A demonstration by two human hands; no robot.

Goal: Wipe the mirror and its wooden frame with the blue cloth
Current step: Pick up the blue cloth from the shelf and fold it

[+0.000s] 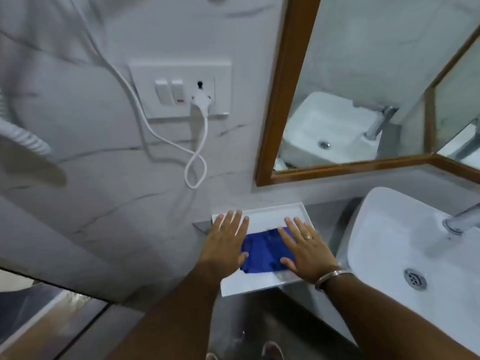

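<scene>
A folded blue cloth (263, 252) lies in a shallow white tray (270, 216) on the counter below the mirror. My left hand (226, 245) rests flat with fingers spread on the cloth's left edge. My right hand (304, 248), with a ring and a bracelet, lies flat on its right edge. Neither hand grips the cloth. The mirror (363, 74) hangs at the upper right in a brown wooden frame (281, 94); it reflects the basin and tap.
A white basin (405, 245) with a chrome tap (459, 219) stands to the right of the tray. On the marble wall, a switch plate (181, 89) holds a plug with a looping white cable (194, 162). A white appliance (20, 141) hangs at the left.
</scene>
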